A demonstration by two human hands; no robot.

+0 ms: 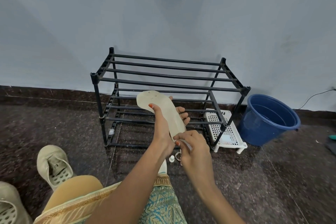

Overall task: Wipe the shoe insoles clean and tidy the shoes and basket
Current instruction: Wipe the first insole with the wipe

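The insole (pixel 169 112) is off the floor at the centre of the frame, in front of the black shoe rack (pixel 94 76), toe end up and heel end down. Your left hand (pixel 161 127) grasps it along its length, thumb pressed on the near face and fingers curled round behind. Your right hand (pixel 194 147) pinches at the heel end; a pale scrap shows under the thumb, possibly a wipe, but the blur makes that hard to say.

The insole looks thin and floppy. If you rub hard at the heel while your grasp sits mid-length, it will likely fold or twist, and the wipe will skid over the crease rather than clean it. Support it from behind, close to where you rub. A loose pinch could also let it slide down onto the dark floor (pixel 272 178) and pick up grit again.

Just below your hands a small white cap (pixel 171 159) lies on the floor; a dropped elbow or knee could send it rolling under the rack.

The two shoes (pixel 54 165) (pixel 9 203) wait at the lower left. A damp insole put back too soon would trap moisture.

At the right, the white basket (pixel 231 132) sits partly under the rack, just beside the blue bucket (pixel 258 132). Tugging the basket out carelessly may knock the bucket.
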